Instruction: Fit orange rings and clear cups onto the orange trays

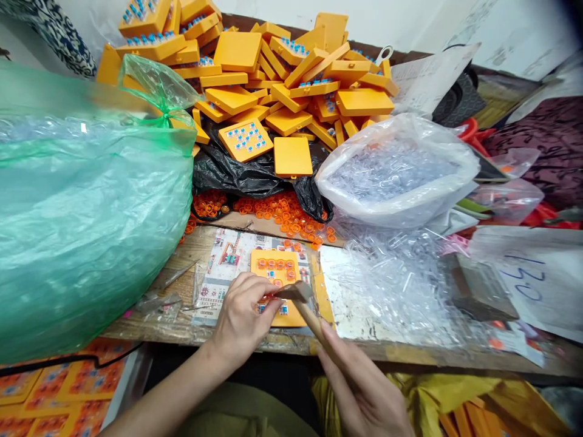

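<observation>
My right hand (pixel 364 388) is wrapped round the wooden handle of a small hammer (pixel 298 292). The hammer's metal head is over an orange-yellow square panel (pixel 291 320) lying on the bench in front of me. Orange rings and small blue-and-white parts sit in rows on that panel. Over its left side, my left hand (pixel 243 309) has thumb and forefinger pinched close together beside the hammer head. Whatever lies between those fingertips is hidden. A printed sheet (pixel 225 255) is under the panel.
A pile of orange-yellow panels (pixel 291 115) rises at the back. Loose orange rings (pixel 282 212) lie before it. To the left bulges a green plastic bag (pixel 100 230). A white bag (pixel 396 209) of clear plastic pieces (pixel 401 279) stands right, with more spilled around it.
</observation>
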Tool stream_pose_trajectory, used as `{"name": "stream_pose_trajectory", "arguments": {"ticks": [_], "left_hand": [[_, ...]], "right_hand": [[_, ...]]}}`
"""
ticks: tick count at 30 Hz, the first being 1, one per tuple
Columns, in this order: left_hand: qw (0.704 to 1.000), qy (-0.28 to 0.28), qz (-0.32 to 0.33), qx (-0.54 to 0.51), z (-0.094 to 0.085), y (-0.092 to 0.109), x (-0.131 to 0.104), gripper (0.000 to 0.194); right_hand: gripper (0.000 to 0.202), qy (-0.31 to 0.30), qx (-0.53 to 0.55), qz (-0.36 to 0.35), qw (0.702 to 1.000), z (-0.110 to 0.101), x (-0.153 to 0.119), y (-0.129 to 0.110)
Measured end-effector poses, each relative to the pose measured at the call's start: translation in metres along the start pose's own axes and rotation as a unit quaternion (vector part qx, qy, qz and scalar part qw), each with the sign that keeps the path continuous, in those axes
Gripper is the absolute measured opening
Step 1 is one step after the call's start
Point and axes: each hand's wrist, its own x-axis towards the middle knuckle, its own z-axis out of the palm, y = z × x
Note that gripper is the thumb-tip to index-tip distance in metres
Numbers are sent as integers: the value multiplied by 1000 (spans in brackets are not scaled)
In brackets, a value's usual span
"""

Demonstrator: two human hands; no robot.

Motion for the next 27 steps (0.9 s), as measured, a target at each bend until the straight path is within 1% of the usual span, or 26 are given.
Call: {"name": "stream_pose_trajectory", "arguments": {"ticks": [4,6,9,11,12,15,17,20,22,24,25,26,27], "left_hand": [[1000,4,4,-15,0,-2,-3,15],[1000,2,-6,-18,-1,-2,-5,21],[999,-6,-33,-15,-3,-2,-6,34],[999,-16,-42,-15,-4,-2,-5,38],[999,-21,-43,-16,-4,-2,-4,40],[998,-28,-49,-16,-3,-2,-4,44],[998,-30,-49,-16,-2,-2,-6,45],[998,-35,-47,-8,-4,0,-7,48],[999,-35,-41,3,-7,2,-2,48],[999,-31,-24,8,-9,3,13,40],[999,-33,-18,11,-8,3,24,33],[998,-49,-19,20,-6,1,38,26],[996,-76,-26,32,-2,-1,53,21]], "right_hand": [[54,-16,-2,22,1000,2,-2,1],[52,-14,7,26,1000,2,-1,-1],[52,25,24,18,999,1,1,-7],[54,46,19,10,999,1,2,-9],[55,40,14,8,999,1,3,-8],[53,-11,7,9,1000,3,3,-2],[53,-18,14,9,1000,4,3,0],[50,28,20,22,999,1,3,0],[42,82,23,75,994,-1,5,1],[37,131,46,167,976,0,9,5],[40,143,72,215,963,1,12,9],[45,148,106,260,948,3,15,13],[51,149,147,294,933,5,19,17]]}}
